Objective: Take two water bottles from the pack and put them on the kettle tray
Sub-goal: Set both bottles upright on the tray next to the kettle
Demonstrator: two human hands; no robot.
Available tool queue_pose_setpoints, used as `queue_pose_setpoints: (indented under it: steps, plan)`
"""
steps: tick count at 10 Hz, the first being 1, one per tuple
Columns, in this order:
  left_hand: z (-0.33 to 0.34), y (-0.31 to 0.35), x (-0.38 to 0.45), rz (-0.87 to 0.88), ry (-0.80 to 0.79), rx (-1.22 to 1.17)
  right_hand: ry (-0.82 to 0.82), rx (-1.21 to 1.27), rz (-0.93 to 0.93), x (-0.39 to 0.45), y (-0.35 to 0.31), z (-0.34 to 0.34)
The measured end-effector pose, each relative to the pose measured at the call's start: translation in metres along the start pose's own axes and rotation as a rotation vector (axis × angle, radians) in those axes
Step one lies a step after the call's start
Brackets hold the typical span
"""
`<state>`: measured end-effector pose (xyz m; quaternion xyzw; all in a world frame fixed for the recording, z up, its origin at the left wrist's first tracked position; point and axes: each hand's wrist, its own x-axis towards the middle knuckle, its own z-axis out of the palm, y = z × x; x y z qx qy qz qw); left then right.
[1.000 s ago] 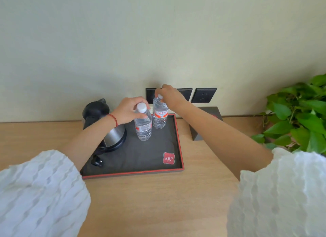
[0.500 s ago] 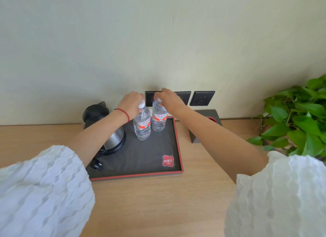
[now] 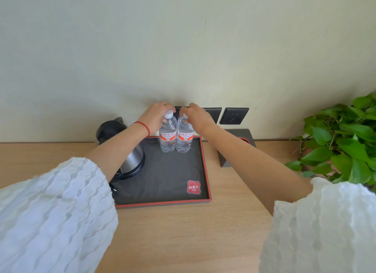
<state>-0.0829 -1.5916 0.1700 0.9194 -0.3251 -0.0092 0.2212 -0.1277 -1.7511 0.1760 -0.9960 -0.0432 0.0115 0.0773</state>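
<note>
We face a pale wall (image 3: 183,49) above a light wooden bench (image 3: 193,232). At four o'clock on the bench spreads a leafy green plant (image 3: 343,142). At the centre lies the kettle tray (image 3: 205,171), a dark rectangle with a thin red rim and a red logo patch (image 3: 193,187) in its five o'clock corner. On the tray's nine o'clock side stands a steel kettle (image 3: 130,161) with a black lid, partly hidden by our left forearm. Just beside the tray at three o'clock sits a dark box (image 3: 236,148). On the wall at one o'clock is a dark socket (image 3: 234,115).

At the tray's twelve o'clock edge the two water bottles stand upright and touching: the left bottle (image 3: 168,136) and the right bottle (image 3: 184,137), both clear, ribbed, white-capped, with a white and orange-red label around the middle.

Our left hand (image 3: 155,117), a red string at the wrist, is curled around the left bottle's neck. Our right hand (image 3: 196,117) pinches the top of the right bottle.
</note>
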Motion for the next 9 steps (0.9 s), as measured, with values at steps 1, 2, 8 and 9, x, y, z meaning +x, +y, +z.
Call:
queue_pose_setpoints:
  steps: [1,2,8,9]
  plan:
    - [0.001,-0.003,0.0,-0.029,0.009,-0.039,0.004,-0.001,0.009,0.002,-0.003,0.003]
    - [0.002,-0.004,-0.002,-0.064,0.02,-0.106,0.011,0.01,0.02,0.005,-0.003,0.004]
    - [0.015,0.004,-0.034,-0.591,0.202,-0.705,0.091,0.207,0.124,-0.018,-0.008,-0.003]
    - [0.007,0.005,-0.046,-0.671,0.193,-0.781,0.188,0.236,0.206,-0.032,-0.01,-0.008]
